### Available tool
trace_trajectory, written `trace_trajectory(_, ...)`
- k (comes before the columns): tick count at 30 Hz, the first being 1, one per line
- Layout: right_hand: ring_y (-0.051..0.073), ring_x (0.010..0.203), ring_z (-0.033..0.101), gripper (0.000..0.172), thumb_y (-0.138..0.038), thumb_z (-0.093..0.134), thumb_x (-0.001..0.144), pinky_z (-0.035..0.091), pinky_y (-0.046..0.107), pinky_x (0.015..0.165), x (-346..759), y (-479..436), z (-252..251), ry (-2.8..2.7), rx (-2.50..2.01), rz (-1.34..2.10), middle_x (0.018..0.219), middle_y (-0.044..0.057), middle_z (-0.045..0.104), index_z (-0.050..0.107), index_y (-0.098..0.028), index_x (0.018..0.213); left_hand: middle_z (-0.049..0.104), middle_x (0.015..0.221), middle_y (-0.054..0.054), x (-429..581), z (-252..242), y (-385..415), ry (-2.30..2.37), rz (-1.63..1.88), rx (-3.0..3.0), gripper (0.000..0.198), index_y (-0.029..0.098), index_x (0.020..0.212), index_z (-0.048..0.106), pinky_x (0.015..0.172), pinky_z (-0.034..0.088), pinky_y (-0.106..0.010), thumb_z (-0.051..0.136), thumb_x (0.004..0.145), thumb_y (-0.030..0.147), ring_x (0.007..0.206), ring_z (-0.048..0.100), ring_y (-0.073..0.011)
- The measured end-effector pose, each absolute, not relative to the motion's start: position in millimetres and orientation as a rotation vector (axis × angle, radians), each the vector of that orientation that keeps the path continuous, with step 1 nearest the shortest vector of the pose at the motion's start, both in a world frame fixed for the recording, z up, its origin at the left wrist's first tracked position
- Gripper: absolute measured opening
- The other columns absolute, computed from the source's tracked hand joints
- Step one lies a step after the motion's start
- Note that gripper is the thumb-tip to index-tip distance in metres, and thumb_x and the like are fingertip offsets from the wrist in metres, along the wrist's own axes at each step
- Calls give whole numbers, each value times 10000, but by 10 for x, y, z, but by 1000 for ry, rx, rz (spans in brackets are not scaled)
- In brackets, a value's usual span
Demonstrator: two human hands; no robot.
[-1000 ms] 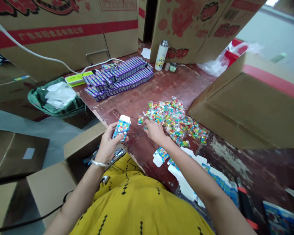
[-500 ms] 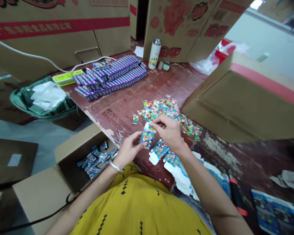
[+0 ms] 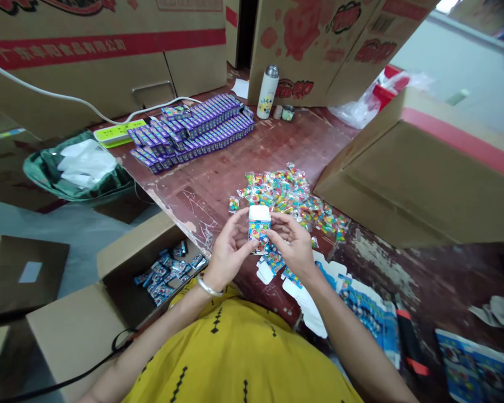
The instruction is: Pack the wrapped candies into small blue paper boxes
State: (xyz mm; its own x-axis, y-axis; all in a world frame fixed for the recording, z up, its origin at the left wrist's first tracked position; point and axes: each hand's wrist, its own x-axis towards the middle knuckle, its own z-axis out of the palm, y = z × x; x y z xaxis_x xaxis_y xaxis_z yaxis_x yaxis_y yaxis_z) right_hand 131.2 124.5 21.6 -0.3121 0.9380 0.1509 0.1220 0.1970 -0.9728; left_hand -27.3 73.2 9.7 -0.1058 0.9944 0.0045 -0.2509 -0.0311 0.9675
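A small blue printed candy box [image 3: 259, 230] is held upright between both hands, its white top flap raised. My left hand [image 3: 232, 246] grips its left side, thumb on the front. My right hand [image 3: 293, 242] holds the right side, the thumb pressing near the front edge. Just beyond lies a heap of clear candy packets [image 3: 277, 190] with coloured sweets inside. Under and beside my right forearm are flat blue-and-white box blanks [image 3: 306, 302]. Whether anything sits inside the held box cannot be seen.
An open carton [image 3: 121, 268] with several small blue boxes [image 3: 163, 280] stands at lower left. Rows of purple boxes [image 3: 193, 131] and a white bottle [image 3: 268, 92] stand farther back. A large carton [image 3: 424, 173] borders the right; a black-and-red cutter [image 3: 410, 341] lies nearby.
My right hand has moved from the box's open top to its right side. The box now stands straighter, facing me, with both hands around it. The view has shifted slightly.
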Motion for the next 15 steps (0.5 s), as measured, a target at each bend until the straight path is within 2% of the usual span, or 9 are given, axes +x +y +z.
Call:
trace_trajectory(2, 164, 832, 668, 389, -302, 670, 824, 570, 292, 739, 1313, 1238, 189, -1629, -1039, 1179, 976, 34, 671, 579, -255, 1199, 619, 1099, -66, -266, 90, 733, 1076, 1406, 996, 656, 262, 1386, 391, 806, 550, -292, 691, 802, 255, 939, 628, -178)
trace_trajectory(4, 157, 783, 658, 321, -312, 647, 840, 558, 284, 703, 1308, 1240, 181, -1657, -1055, 1143, 928, 31, 664, 605, -246, 1152, 603, 1156, -75, -263, 79, 728, 1059, 1387, 1005, 558, 243, 1317, 460, 804, 549, -288, 685, 806, 257, 969, 617, -184)
trace_trajectory(8, 152, 756, 621, 100, -305, 609, 863, 520, 275, 671, 1293, 1245, 205, -1743, -1069, 1037, 887, 34, 627, 636, -219, 907, 617, 1020, -43, -268, 60, 706, 1016, 1283, 990, 434, 209, 1181, 516, 773, 545, -272, 703, 791, 242, 868, 620, -154)
trace_trajectory(10, 169, 830, 623, 107, -304, 605, 864, 518, 284, 697, 1282, 1251, 225, -1760, -1058, 1024, 974, 58, 626, 620, -208, 819, 612, 1018, -37, -269, 65, 700, 1007, 1255, 992, 414, 209, 1154, 517, 770, 540, -262, 706, 787, 230, 869, 617, -148)
trace_trajectory(12, 182, 905, 629, 104, -301, 616, 857, 523, 301, 753, 1269, 1261, 240, -1699, -1019, 1097, 1063, 74, 621, 596, -207, 817, 594, 1087, -44, -266, 76, 703, 1014, 1276, 987, 420, 216, 1143, 507, 763, 536, -247, 713, 777, 223, 922, 613, -155)
trace_trajectory(15, 173, 878, 641, 155, -297, 661, 828, 521, 319, 800, 1248, 1287, 249, -1522, -971, 1241, 965, 43, 647, 546, -228, 903, 577, 1122, -41, -253, 79, 716, 1019, 1318, 923, 497, 241, 1144, 450, 722, 539, -229, 741, 742, 225, 892, 636, -142)
